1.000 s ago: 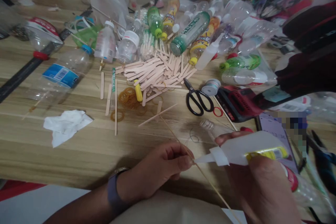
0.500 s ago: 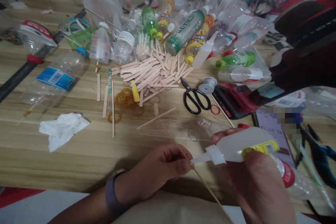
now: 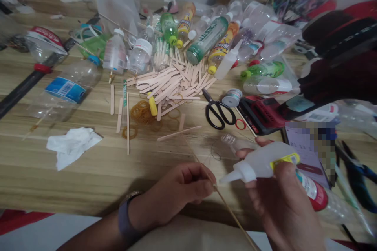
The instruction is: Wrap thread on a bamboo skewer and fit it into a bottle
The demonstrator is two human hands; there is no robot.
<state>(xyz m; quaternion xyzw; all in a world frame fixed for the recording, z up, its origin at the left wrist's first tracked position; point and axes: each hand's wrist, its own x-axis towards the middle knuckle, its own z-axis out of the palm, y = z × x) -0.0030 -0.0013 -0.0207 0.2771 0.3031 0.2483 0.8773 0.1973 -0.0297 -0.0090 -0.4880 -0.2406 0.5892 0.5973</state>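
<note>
My left hand pinches a thin wooden skewer between thumb and fingers, near the front edge of the table. The skewer slants from the lower right up to a flat wooden stick; whether the two are joined I cannot tell. My right hand is wrapped round a translucent glue bottle with a yellow label. Its nozzle points left, a small gap away from the skewer and the left fingertips. Beyond the hands, a clear plastic bottle lies on its side, partly behind the right hand.
A heap of flat wooden sticks lies mid-table beside rubber bands. Black scissors, a wire spool and a red-black power tool are to the right. Plastic bottles crowd the back. Crumpled tissue lies left.
The glue bottle has pulled back slightly to the right, its nozzle leaving the skewer by the left fingertips. My left hand keeps its pinch in nearly the same place.
</note>
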